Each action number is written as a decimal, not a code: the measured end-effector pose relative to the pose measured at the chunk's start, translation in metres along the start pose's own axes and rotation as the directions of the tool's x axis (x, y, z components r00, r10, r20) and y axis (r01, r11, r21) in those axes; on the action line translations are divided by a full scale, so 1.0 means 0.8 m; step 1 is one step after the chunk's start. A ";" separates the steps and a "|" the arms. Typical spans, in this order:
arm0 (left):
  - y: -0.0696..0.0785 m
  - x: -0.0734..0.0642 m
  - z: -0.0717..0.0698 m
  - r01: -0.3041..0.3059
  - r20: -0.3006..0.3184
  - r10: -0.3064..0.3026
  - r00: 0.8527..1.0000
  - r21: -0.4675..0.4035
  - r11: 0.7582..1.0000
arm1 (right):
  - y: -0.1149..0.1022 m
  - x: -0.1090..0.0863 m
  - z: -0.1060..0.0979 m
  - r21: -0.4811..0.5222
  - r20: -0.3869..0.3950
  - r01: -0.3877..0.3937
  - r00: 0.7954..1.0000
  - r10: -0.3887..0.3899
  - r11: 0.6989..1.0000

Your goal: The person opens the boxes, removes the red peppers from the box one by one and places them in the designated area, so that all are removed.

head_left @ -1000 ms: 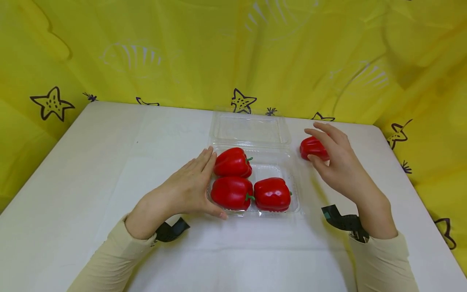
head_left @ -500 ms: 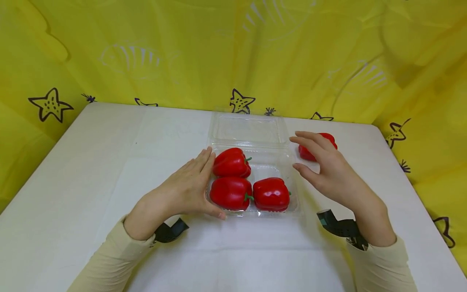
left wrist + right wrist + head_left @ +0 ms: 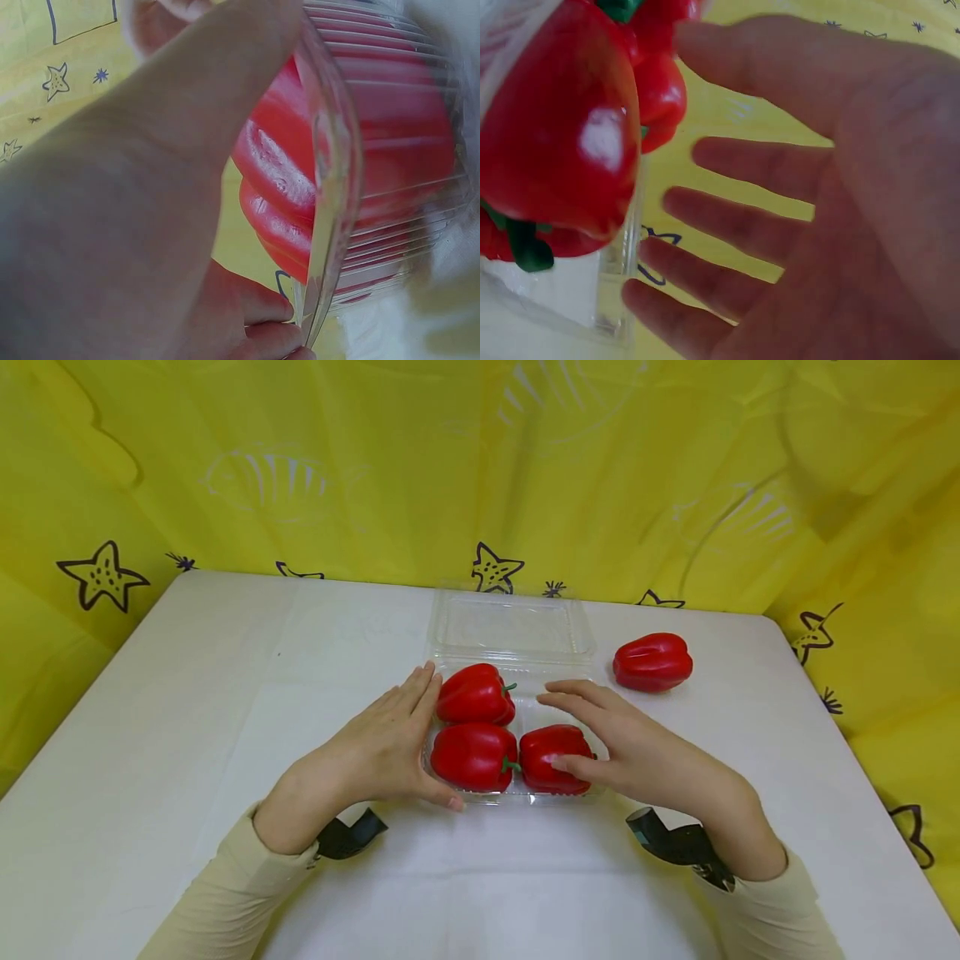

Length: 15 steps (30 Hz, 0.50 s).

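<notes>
A clear plastic clamshell box (image 3: 495,798) holds three red bell peppers: one at back left (image 3: 472,695), one at front left (image 3: 471,756), one at front right (image 3: 542,758). My left hand (image 3: 386,739) rests along the box's left side, fingers straight toward the back and thumb by the front edge. In the left wrist view, fingertips (image 3: 274,330) touch the rim. My right hand (image 3: 637,747) hovers above the front-right pepper, thumb overlapping it in the head view. The right wrist view shows its fingers spread, holding nothing.
A further red bell pepper (image 3: 652,662) lies on the white table (image 3: 750,710), right of the box. The box's transparent lid (image 3: 513,622) lies folded back behind it. A yellow patterned curtain (image 3: 420,468) hangs along the table's back and sides.
My right hand has moved left and toward me, from the loose pepper to over the box's right part, leaving that pepper on the table. My left hand stays in place.
</notes>
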State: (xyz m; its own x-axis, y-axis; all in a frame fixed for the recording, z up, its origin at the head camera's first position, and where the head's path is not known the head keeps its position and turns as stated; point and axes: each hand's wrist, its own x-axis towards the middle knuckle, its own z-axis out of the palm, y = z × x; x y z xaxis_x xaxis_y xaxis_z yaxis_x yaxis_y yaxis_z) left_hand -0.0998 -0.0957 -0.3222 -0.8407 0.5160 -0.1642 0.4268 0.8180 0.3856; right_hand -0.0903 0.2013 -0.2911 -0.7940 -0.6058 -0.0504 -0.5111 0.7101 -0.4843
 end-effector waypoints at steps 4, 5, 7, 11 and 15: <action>0.000 0.000 0.000 0.002 -0.004 -0.002 1.000 -0.003 1.000 | -0.003 0.004 0.010 -0.029 0.098 -0.001 0.995 0.004 1.000; 0.000 0.000 0.000 0.003 -0.003 -0.003 1.000 -0.005 1.000 | -0.003 0.005 0.013 -0.045 0.110 0.003 0.994 0.002 0.999; 0.001 0.000 0.000 0.005 -0.001 -0.005 1.000 -0.005 1.000 | -0.005 0.007 0.018 -0.081 0.114 0.019 0.993 -0.010 0.996; 0.001 -0.001 0.000 0.004 -0.001 -0.004 1.000 -0.003 1.000 | -0.008 0.011 0.028 -0.119 0.092 0.012 0.996 -0.001 0.993; 0.000 -0.001 0.001 -0.003 -0.007 0.003 1.000 -0.001 1.000 | -0.010 0.015 0.034 -0.119 0.083 -0.055 0.994 0.066 0.991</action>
State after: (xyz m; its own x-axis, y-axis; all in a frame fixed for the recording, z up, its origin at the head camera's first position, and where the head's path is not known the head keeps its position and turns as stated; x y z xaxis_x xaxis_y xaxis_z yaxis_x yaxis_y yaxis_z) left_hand -0.0991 -0.0956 -0.3225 -0.8418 0.5165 -0.1568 0.4288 0.8163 0.3870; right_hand -0.0867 0.1785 -0.3114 -0.7957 -0.5857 -0.1542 -0.5017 0.7801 -0.3738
